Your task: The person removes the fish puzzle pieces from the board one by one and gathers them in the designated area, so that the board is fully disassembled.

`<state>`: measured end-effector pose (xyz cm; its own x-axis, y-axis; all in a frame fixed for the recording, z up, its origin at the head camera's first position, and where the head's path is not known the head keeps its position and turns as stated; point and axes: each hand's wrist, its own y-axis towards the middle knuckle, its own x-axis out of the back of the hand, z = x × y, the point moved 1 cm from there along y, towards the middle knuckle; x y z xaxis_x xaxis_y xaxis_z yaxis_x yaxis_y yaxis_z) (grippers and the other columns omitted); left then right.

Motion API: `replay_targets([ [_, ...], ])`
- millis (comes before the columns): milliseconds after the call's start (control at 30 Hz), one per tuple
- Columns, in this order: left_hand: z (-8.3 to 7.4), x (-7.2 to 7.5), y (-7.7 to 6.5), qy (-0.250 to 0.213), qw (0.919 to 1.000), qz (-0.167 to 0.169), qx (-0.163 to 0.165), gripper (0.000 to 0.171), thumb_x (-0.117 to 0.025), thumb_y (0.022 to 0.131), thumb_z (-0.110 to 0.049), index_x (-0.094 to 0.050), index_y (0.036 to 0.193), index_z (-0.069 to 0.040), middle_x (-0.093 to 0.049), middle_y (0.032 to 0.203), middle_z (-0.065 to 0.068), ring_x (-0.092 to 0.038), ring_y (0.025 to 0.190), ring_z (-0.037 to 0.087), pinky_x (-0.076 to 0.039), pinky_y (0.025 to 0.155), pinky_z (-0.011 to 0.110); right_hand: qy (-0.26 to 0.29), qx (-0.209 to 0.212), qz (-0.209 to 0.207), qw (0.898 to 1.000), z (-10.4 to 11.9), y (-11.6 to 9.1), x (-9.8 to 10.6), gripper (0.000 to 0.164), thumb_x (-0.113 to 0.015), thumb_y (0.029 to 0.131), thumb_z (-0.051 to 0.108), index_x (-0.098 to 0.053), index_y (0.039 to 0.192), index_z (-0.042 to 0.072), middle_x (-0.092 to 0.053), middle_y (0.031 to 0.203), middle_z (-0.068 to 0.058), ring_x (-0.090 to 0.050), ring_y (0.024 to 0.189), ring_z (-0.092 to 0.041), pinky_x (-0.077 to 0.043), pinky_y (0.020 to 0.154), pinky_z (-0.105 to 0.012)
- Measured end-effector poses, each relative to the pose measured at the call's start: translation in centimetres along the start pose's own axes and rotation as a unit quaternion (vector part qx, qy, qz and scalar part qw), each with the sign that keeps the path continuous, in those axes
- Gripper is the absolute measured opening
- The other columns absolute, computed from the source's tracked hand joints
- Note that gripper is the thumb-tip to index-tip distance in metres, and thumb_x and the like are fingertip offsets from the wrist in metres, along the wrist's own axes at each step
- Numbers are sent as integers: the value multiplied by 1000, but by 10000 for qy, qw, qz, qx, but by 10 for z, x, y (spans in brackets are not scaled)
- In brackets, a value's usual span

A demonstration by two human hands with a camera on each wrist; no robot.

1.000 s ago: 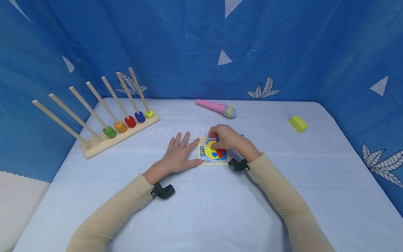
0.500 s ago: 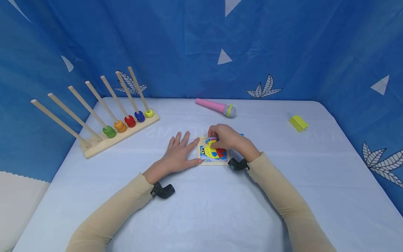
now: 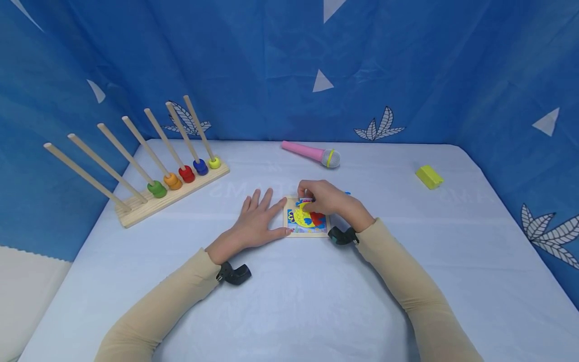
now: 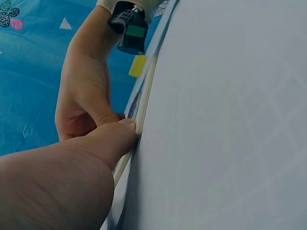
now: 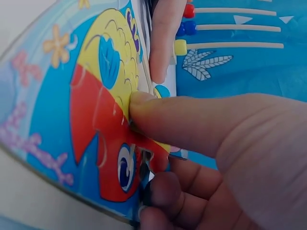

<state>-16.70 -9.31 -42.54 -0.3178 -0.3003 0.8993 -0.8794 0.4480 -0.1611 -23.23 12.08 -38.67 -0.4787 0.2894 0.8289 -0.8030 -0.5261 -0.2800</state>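
A small wooden-framed jigsaw puzzle point(image 3: 298, 219) with a yellow and red fish picture lies mid-table. My left hand point(image 3: 253, 226) lies spread at its left side, with thumb and index finger touching the frame's edge. Over the puzzle's upper part, my right hand point(image 3: 330, 198) pinches a puzzle piece point(image 5: 159, 147) between thumb and curled fingers. In the right wrist view this piece stands partly raised beside the red and yellow fish print. Much of it is hidden by the thumb. The left wrist view shows the left thumb point(image 4: 120, 136) pressed against the frame's edge.
A wooden peg stand point(image 3: 167, 201) with coloured beads stands at the left. A pink toy microphone point(image 3: 309, 152) lies behind the puzzle, and a yellow block point(image 3: 428, 177) at the right. Beyond the right hand a small blue bit point(image 3: 347, 193) shows, mostly hidden.
The right hand has shifted very slightly over the puzzle, still pinching the piece. The left hand has stayed in place.
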Motion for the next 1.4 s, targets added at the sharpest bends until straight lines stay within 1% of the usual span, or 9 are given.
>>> replay_targets([
  [167, 0, 1, 0, 16, 10000, -12, -12, 85, -60, 94, -61, -28, 163, -22, -6, 172, 20, 6, 157, 49, -2, 124, 68, 38, 21, 1, 10000, -2, 0, 1, 22, -76, 92, 14, -58, 104, 16, -67, 100, -7, -60, 89, -23, -52, 76, -29],
  [300, -1, 1, -1, 35, 10000, 13, 3, 85, -60, 94, -61, -28, 163, -22, -5, 172, 20, 6, 157, 49, -2, 124, 68, 100, 55, -5, 9999, -2, -1, 3, 21, -77, 91, 13, -59, 102, 15, -67, 100, -7, -60, 92, -23, -55, 80, -30],
  [600, -1, 1, 0, 17, 10000, 27, 32, 85, -60, 94, -61, -29, 162, -22, -6, 172, 20, 6, 158, 49, -2, 124, 67, 8, 267, -33, 9996, -1, -4, 5, 21, -77, 90, 12, -56, 92, 14, -62, 90, -5, -58, 89, -21, -50, 75, -28],
  [867, -1, 0, 0, 30, 10000, 11, 30, 85, -60, 94, -61, -29, 163, -22, -6, 172, 20, 5, 158, 49, -3, 124, 68, 56, 279, -121, 9995, -5, -3, 7, 21, -78, 89, 13, -57, 91, 14, -64, 93, -5, -60, 91, -22, -52, 79, -29],
  [1167, -2, 0, 2, 76, 10000, -37, 22, 85, -60, 93, -61, -29, 162, -23, -8, 172, 19, 3, 158, 50, -4, 124, 69, 265, 144, -343, 9990, -9, -6, 13, 22, -80, 88, 16, -59, 92, 13, -67, 94, -5, -61, 88, -21, -54, 76, -28],
  [1267, -2, 0, 2, 37, 10000, -63, -1, 85, -61, 93, -61, -30, 162, -22, -8, 172, 20, 3, 157, 50, -4, 124, 69, 368, 121, -425, 9983, -9, -8, 17, 21, -80, 88, 17, -60, 94, 13, -68, 96, -6, -62, 89, -22, -54, 78, -30],
  [1400, -3, 0, 0, -6, 10000, -82, 14, 85, -61, 93, -61, -31, 162, -21, -8, 172, 21, 3, 157, 50, -4, 124, 69, 502, 64, -643, 9966, -11, -15, 27, 19, -79, 89, 14, -62, 98, 12, -70, 102, -8, -62, 92, -24, -55, 80, -33],
])
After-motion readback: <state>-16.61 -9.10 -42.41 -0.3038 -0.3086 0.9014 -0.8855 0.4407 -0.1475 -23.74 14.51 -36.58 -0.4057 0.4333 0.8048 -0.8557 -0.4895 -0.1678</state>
